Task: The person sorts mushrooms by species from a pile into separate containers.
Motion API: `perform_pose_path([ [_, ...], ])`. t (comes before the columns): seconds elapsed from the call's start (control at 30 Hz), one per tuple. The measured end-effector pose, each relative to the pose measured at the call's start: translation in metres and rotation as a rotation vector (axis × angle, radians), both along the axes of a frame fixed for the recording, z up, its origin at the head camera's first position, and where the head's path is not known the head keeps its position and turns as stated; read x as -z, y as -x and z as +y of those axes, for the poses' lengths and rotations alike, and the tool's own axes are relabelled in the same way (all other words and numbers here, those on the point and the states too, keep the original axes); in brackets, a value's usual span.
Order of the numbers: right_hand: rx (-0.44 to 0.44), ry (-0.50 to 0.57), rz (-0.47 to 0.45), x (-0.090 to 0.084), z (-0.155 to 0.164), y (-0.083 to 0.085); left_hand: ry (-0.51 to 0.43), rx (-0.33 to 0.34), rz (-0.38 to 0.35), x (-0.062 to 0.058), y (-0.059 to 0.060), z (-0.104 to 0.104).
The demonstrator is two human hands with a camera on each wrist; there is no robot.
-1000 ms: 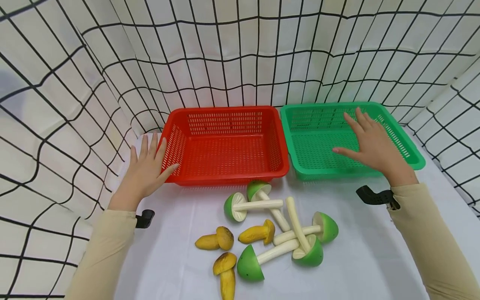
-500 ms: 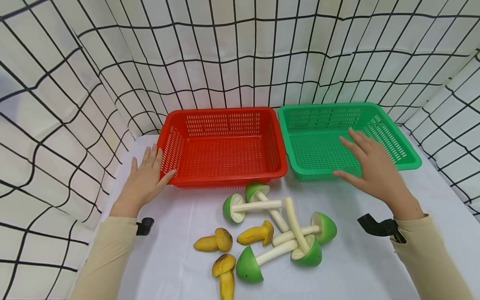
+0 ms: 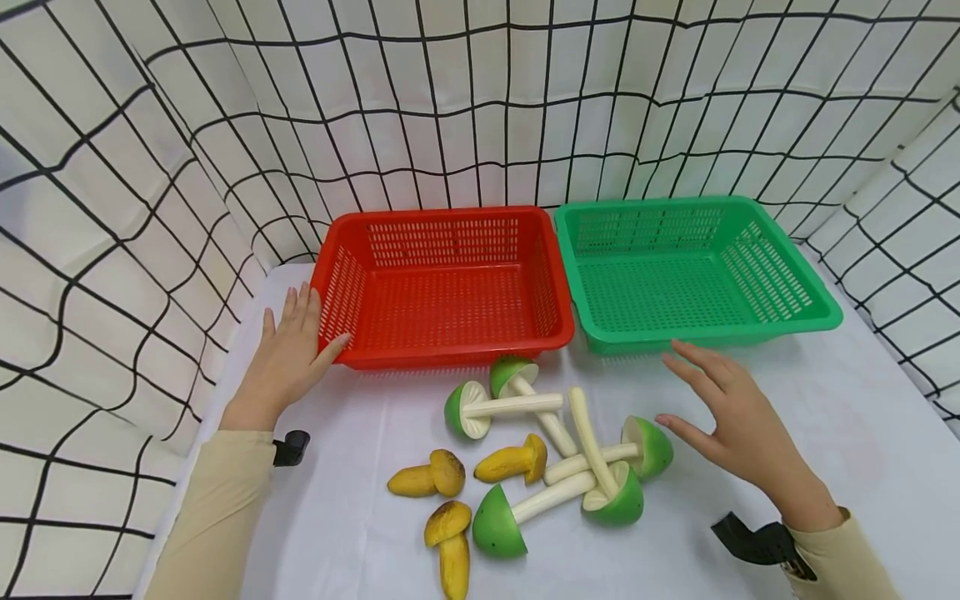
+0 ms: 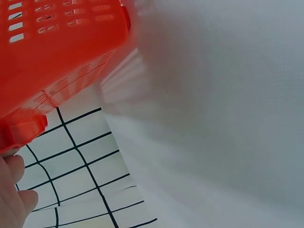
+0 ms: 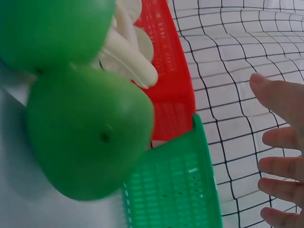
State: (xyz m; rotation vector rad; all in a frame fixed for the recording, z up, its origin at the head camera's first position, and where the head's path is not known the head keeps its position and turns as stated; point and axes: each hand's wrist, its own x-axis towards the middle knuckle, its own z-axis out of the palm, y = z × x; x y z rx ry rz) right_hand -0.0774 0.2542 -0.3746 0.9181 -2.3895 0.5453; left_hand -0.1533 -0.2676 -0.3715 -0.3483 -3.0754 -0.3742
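My right hand [image 3: 738,425] hovered with fingers spread and held nothing, just to the right of the heap of toy mushrooms on the white table [image 3: 847,433]. The nearest green mushroom [image 3: 647,450] lay just to the left of my fingertips, cap towards the hand and pale stem running away to the left, roughly across my reach (the wrist camera showed its cap [image 5: 90,137] filling the frame). Two other green mushrooms crossed it, so the stems were tangled. My left hand [image 3: 288,358] was well apart from the heap, flat and open, fingers straight against the left wall of the red basket [image 3: 442,283]. The green basket [image 3: 690,267] stood beyond my right hand, touching the red one. Three yellow mushrooms [image 3: 517,462] lay nearer me, left of the green ones.
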Motion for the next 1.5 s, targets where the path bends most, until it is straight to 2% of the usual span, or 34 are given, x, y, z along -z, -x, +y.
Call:
perform_pose_path([
  [0.17,-0.080,-0.010,-0.054,0.009,-0.011,-0.018,-0.009,-0.014,0.001,0.000,0.001,0.001],
  [0.37,-0.250,0.023,-0.088,0.021,-0.021,-0.037,0.001,-0.013,0.004,0.002,0.002,0.001],
  [0.6,-0.339,-0.063,-0.176,0.030,-0.025,-0.050,0.000,-0.002,0.006,0.003,0.001,-0.001],
  [0.8,-0.395,-0.107,-0.170,0.032,-0.026,-0.049,-0.008,0.008,0.008,0.003,0.001,0.000],
  [1.0,-0.446,-0.131,-0.203,0.032,-0.030,-0.044,-0.016,-0.003,0.002,0.001,0.003,0.000],
  [1.3,-0.442,-0.134,-0.245,0.029,-0.032,-0.043,-0.008,0.002,0.006,0.003,0.003,-0.002],
  [1.5,-0.447,-0.157,-0.238,0.023,-0.031,-0.041,-0.019,0.002,0.019,0.006,0.003,-0.002],
])
